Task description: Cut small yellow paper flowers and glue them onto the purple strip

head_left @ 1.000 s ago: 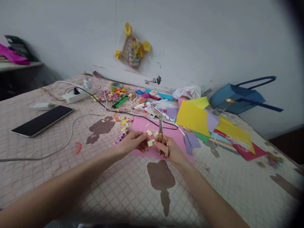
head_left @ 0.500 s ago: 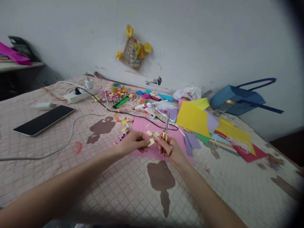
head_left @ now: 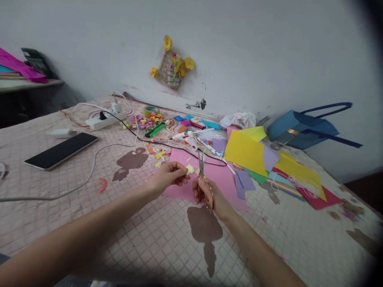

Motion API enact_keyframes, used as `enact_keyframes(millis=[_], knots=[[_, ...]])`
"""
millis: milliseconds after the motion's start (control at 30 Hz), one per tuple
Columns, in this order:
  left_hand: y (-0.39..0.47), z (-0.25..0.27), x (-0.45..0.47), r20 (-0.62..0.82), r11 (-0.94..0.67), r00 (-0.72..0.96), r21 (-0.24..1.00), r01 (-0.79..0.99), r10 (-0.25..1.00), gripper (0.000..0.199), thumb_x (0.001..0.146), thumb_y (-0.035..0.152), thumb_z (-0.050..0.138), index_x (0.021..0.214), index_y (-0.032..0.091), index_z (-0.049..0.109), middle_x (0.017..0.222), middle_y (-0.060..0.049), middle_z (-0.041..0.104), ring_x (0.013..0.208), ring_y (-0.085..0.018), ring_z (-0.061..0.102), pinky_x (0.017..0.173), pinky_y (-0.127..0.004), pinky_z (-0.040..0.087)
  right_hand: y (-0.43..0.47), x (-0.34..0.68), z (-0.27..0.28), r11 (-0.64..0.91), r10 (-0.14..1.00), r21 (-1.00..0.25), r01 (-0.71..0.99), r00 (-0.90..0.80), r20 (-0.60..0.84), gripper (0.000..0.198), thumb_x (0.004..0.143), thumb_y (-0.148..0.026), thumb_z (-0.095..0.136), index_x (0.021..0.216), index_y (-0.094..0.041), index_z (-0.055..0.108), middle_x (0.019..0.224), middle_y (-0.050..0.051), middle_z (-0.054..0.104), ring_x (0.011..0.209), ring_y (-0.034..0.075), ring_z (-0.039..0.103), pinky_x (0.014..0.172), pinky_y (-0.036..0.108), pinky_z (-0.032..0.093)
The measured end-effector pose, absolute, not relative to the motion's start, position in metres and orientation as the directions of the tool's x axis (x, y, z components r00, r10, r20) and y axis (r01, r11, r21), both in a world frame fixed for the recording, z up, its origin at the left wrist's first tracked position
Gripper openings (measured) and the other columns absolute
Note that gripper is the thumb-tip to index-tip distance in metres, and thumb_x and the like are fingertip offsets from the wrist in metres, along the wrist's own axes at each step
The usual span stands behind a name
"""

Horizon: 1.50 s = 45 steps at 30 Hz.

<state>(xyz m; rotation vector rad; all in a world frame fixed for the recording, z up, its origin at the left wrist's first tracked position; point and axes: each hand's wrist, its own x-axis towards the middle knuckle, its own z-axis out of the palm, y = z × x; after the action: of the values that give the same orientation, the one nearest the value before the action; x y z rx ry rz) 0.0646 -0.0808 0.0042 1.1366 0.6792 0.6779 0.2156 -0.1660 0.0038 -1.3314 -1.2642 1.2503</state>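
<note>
Between the fingertips of my left hand (head_left: 173,174) is a small pale yellow piece of paper (head_left: 190,169). My right hand (head_left: 206,193) is closed around the gold handles of a pair of scissors (head_left: 201,163), whose blades point up and away from me, slightly parted. Both hands are over a pink sheet of paper (head_left: 217,179) on the table. Another pale yellow scrap lies close to the scissor blades, partly hidden by them.
Small paper cutouts (head_left: 146,120), a green cutter (head_left: 154,130) and a glue gun (head_left: 182,135) with a black cord lie beyond. At left are a phone (head_left: 62,150) and a power strip (head_left: 104,120). Yellow sheets (head_left: 245,151) and a blue bag (head_left: 302,129) are at right.
My right hand has drawn slightly down, away from the yellow piece, and the scissors now point more upright with blades parted. My left hand still pinches the paper. The view has shifted slightly.
</note>
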Motion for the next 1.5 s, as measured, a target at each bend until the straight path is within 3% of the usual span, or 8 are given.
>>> enact_keyframes(millis=[300,700,1500], knots=[[-0.087,0.012,0.067,-0.042,0.183,0.496,0.954,-0.239,0.868,0.016,0.075,0.025,0.061,0.073,0.013,0.051,0.074,-0.004,0.065,0.070,-0.014,0.062,0.065,-0.026,0.047,-0.173,0.202,-0.009,-0.051,0.999,-0.941,0.334,0.016,-0.049,0.045,0.086,-0.056,0.035,0.066,-0.018,0.046,0.047,-0.005,0.040,0.044,0.009,0.041,0.045,0.022,0.031],[-0.092,0.004,0.071,-0.042,0.225,0.457,0.908,-0.353,0.889,0.018,0.073,0.027,0.064,0.071,0.013,0.054,0.070,-0.002,0.061,0.068,-0.012,0.059,0.064,-0.025,0.045,-0.171,0.194,-0.017,-0.010,0.997,-0.934,0.358,0.069,0.016,0.043,0.087,-0.054,0.035,0.063,-0.018,0.042,0.050,-0.006,0.035,0.044,0.008,0.036,0.043,0.022,0.028],[-0.094,0.002,0.073,-0.066,0.272,0.474,0.883,-0.381,0.878,0.019,0.072,0.028,0.065,0.072,0.013,0.054,0.070,-0.002,0.061,0.068,-0.012,0.060,0.065,-0.025,0.045,-0.171,0.196,-0.014,0.022,0.994,-0.888,0.460,0.087,0.070,0.039,0.088,-0.049,0.036,0.064,-0.018,0.041,0.051,-0.005,0.038,0.047,0.009,0.036,0.045,0.022,0.028]])
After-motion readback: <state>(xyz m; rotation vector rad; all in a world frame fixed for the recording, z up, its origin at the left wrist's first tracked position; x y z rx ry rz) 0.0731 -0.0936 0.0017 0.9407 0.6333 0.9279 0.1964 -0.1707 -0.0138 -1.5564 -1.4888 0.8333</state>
